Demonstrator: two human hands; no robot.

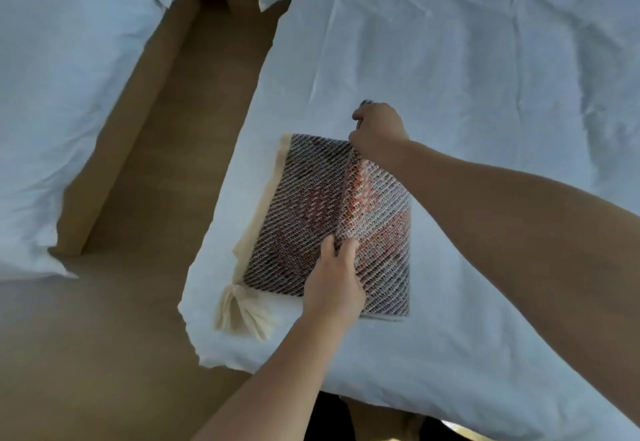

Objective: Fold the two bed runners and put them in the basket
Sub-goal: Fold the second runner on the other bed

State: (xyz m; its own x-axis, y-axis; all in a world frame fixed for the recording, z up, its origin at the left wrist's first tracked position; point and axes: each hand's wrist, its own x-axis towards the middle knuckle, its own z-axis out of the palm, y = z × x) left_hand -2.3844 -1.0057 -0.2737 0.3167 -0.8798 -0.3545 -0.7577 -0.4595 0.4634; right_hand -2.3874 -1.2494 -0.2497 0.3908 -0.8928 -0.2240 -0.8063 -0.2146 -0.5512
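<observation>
Bed runner folded to a rough square on the white duvet, under both hands. Left hand pinches the near edge of the raised top layer. Right hand grips its far corner, blurry, probably a fist grip. Hands apart, flap held up between them. Cream tassel left of left hand. Second bed further left.

A folded bed runner lies on the right-hand bed, near its left edge; its tassel sits at the near-left corner; the left hand pinches a raised flap at the near side, the right hand grips the flap's far end; a strip of floor separates this bed from a second bed on the left.
</observation>
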